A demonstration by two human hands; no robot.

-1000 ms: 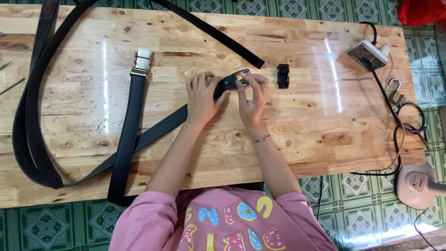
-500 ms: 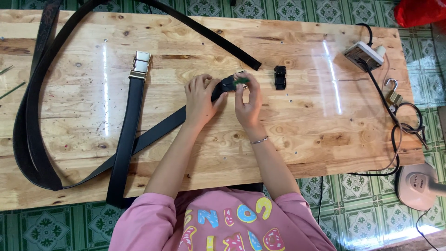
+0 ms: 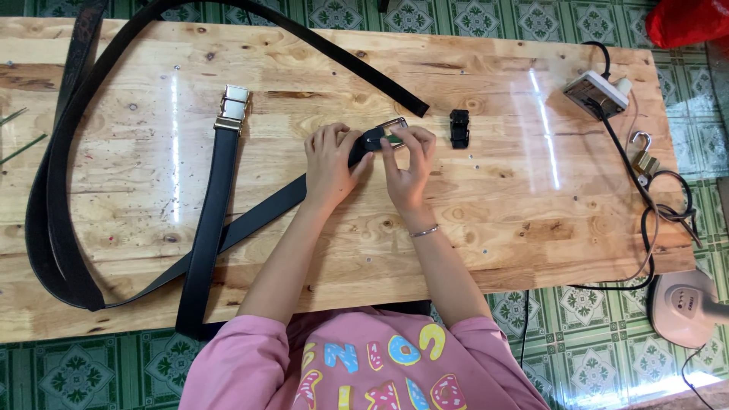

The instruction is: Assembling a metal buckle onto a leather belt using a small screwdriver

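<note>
Black belt strap (image 3: 250, 220) end lies mid-table; the left hand (image 3: 328, 163) pinches it closed, the right hand (image 3: 406, 163) grips a silver buckle (image 3: 392, 130) at its tip. Best to keep the strap flat and feed squarely.

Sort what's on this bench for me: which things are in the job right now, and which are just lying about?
In hand:
left hand, pressing the black belt
right hand, on the silver buckle at the belt's end

Lying about:
second belt with buckle
small black clip
power strip
padlock
</note>
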